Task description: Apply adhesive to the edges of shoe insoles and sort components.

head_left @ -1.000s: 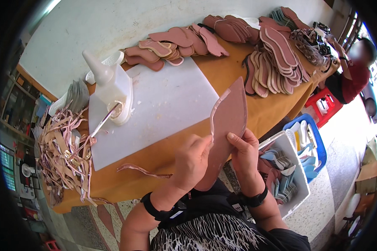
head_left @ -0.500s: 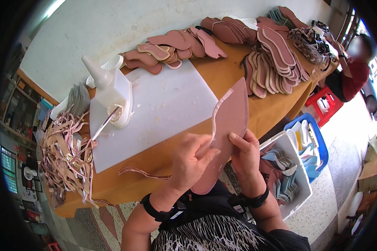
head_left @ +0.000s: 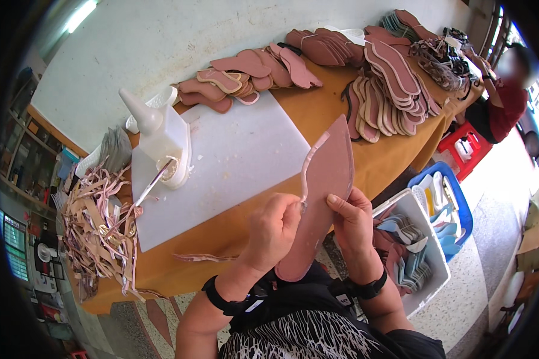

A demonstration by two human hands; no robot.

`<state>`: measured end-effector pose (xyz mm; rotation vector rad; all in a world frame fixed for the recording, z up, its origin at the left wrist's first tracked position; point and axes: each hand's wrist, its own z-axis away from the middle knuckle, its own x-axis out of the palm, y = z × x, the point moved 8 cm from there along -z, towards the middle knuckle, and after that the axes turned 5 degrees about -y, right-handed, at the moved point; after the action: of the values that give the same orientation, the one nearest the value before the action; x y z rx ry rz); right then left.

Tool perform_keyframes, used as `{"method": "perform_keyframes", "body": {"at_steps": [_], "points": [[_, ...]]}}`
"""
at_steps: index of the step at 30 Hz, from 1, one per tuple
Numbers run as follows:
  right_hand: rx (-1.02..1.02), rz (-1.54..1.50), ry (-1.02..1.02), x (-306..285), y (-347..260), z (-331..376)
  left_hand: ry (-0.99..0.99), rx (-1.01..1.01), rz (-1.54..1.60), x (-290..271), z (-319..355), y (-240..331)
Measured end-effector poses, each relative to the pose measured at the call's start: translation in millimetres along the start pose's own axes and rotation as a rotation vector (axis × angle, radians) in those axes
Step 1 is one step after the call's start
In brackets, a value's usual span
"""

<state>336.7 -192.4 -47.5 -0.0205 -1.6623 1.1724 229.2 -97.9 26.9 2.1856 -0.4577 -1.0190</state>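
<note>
A dusty-pink shoe insole (head_left: pixel 320 206) is held upright over the table's front edge, its wider end low near my body. My right hand (head_left: pixel 351 222) grips its right edge, thumb on the face and fingers behind. My left hand (head_left: pixel 273 230) is closed in a pinch at the left edge, on a narrow pale edging strip (head_left: pixel 308 166). The strip follows the upper left edge down to my fingertips. Behind my left wrist, a thin pink strip (head_left: pixel 203 258) lies on the brown cloth; whether it joins the edging is hidden.
A white board (head_left: pixel 233 161) bears a white glue bottle (head_left: pixel 164 134) with a brush (head_left: pixel 154 182). Strip scraps (head_left: pixel 99 230) heap at left. Insole stacks (head_left: pixel 392 78) line the back. At right stand a white crate (head_left: pixel 440 278), a blue basin (head_left: pixel 466 215) and a seated person (head_left: pixel 506 102).
My left hand has shifted slightly, its fingers curling into a tighter pinch at the insole's left edge. My right hand keeps its hold. The view has tilted a little.
</note>
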Motion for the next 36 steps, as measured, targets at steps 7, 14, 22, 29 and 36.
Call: {"method": "perform_keyframes", "body": {"at_steps": [7,14,22,29,36], "points": [[0.021,0.005,-0.002,-7.5,-2.3,-1.4,-0.021,0.227,-0.225,5.3,-2.9,16.1],[0.006,0.009,0.015,-5.7,-6.8,0.6,-0.02,0.179,-0.227,3.2,-8.4,13.4],[0.009,-0.04,0.046,-11.9,0.5,-1.5,-0.117,0.301,-0.371,15.3,-1.8,25.4],[-0.037,0.016,0.072,-12.3,2.8,-0.6,-0.137,0.381,-0.526,19.4,6.3,30.7],[-0.058,0.029,0.08,-12.0,1.3,1.5,-0.142,0.21,-0.336,18.1,9.4,25.3]]}}
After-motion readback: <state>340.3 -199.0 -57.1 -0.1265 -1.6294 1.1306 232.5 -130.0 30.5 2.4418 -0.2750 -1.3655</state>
